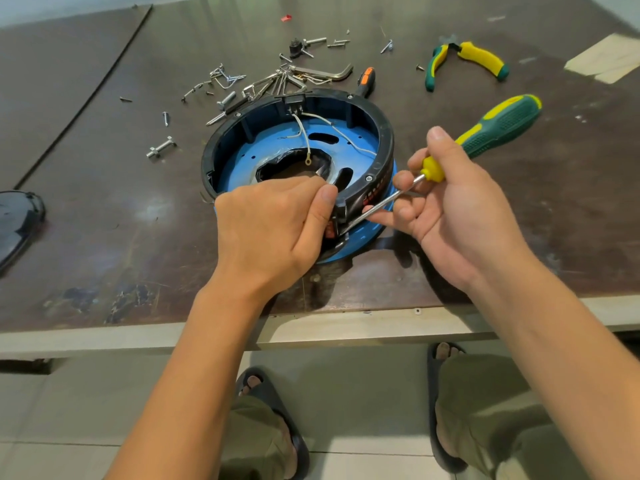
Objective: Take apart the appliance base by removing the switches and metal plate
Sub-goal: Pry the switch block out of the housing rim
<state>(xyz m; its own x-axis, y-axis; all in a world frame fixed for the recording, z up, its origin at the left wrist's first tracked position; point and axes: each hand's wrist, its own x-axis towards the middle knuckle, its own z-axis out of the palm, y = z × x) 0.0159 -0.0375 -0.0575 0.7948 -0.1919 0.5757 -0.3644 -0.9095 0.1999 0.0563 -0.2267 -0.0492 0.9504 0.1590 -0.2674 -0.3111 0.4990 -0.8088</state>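
Observation:
The round appliance base (384, 140), a black ring over a blue plate (239, 157), lies on the brown table with white wires (304, 136) loose inside. A black switch (294, 102) sits in the far rim. My left hand (273, 230) grips the near rim of the ring, thumb on its outer face. My right hand (460, 209) holds a green and yellow screwdriver (498, 129) by the shaft and collar. Its metal tip (349, 226) is wedged at the ring's near side, beside a red part that my left thumb half hides.
Loose screws and metal pins (228, 84) are scattered behind the base, with a hex key (329, 74) and an orange-handled tool (366, 79). Green and yellow pliers (467, 60) lie at the back right. A dark cover (17, 223) sits at the left edge. The table edge (138, 334) runs below my wrists.

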